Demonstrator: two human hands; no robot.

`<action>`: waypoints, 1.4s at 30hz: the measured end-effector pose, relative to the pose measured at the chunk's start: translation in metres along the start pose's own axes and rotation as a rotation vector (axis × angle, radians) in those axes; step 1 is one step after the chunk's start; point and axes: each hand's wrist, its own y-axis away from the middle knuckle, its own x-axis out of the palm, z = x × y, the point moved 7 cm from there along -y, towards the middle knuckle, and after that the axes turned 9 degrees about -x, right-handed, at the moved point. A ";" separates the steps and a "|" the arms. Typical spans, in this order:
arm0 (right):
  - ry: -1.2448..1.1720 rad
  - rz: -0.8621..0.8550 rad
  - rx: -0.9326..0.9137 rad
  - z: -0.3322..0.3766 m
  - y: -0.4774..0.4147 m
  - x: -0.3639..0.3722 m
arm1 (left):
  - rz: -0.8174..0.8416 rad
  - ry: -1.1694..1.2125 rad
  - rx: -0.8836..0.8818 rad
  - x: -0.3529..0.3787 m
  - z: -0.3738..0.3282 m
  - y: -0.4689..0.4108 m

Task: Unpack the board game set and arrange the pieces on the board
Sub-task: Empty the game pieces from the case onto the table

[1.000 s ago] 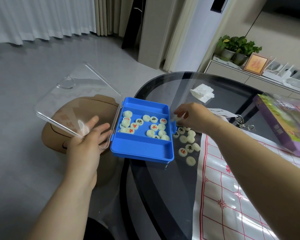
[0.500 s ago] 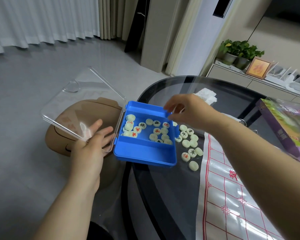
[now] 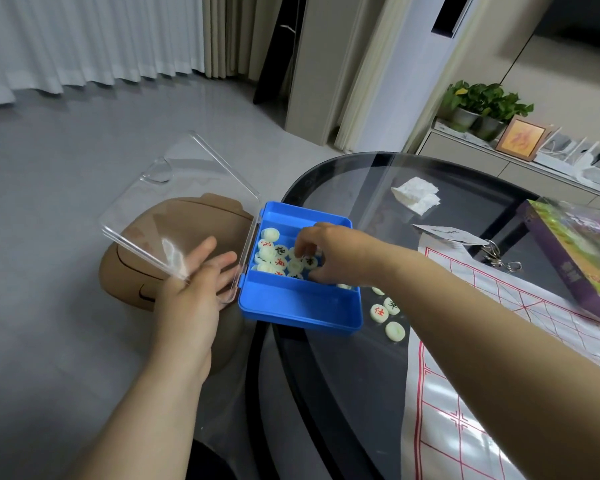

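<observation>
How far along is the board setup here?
Done: blue case open, clear lid backed by the left hand; a few loose pieces lie on the glass table beside the board sheet. In hand: the right hand reaches among the cased pieces. Left: no piece visibly on the grid.

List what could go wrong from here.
1. The box sits at the table rim with its lid out past the edge, resting on the left hand; letting go might tip it and spill the pieces.
2. The right hand reaches into the box, forearm above loose pieces on glass; a sweep could knock them off.
</observation>
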 end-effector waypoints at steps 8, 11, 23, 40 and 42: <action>-0.009 -0.032 0.044 0.002 -0.008 0.002 | -0.008 -0.007 0.009 0.000 -0.001 0.000; 0.022 -0.063 0.030 0.004 -0.008 0.002 | -0.005 -0.013 0.009 0.001 -0.001 0.000; -0.233 -0.379 0.116 -0.039 0.031 -0.044 | -0.011 -0.016 0.011 -0.003 0.000 -0.003; -0.206 -0.114 0.191 -0.047 0.062 0.011 | -0.026 -0.028 0.058 -0.009 -0.007 -0.003; -0.212 -0.154 0.199 -0.049 0.063 0.009 | -0.019 -0.025 0.058 -0.009 -0.006 -0.003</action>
